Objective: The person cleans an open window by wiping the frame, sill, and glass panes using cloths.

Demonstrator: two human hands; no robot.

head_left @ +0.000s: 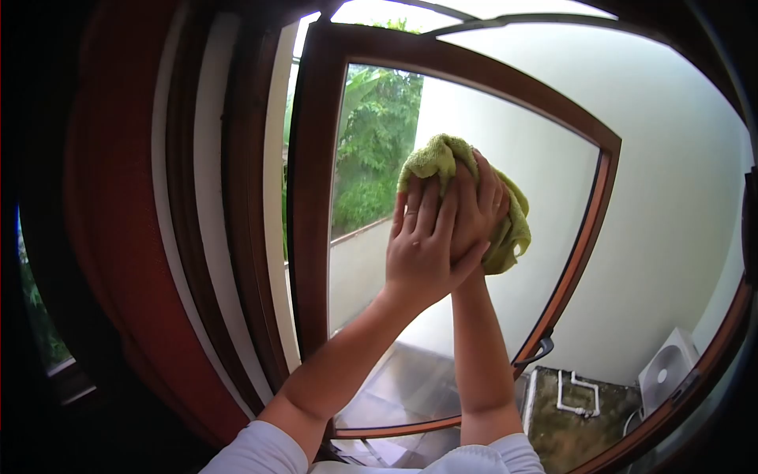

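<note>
A green cloth [512, 229] lies bunched against the glass pane [545, 174] of a brown-framed window that is swung outward. My right hand [471, 201] presses on the cloth, its fingers wrapped into the folds. Partly over the right hand and the cloth's left part lies my left hand [422, 241], its fingers stretched upward and slightly apart. Both arms reach up from the bottom of the view. The right palm and the cloth under it are hidden.
The window's brown frame [320, 182] surrounds the pane, with a dark handle [538, 350] at its lower right. Outside stand a white wall [671, 158], green plants [375, 150], an outdoor unit [668, 370] and white pipes [580, 409]. A red curtain-like surface [118, 197] is at left.
</note>
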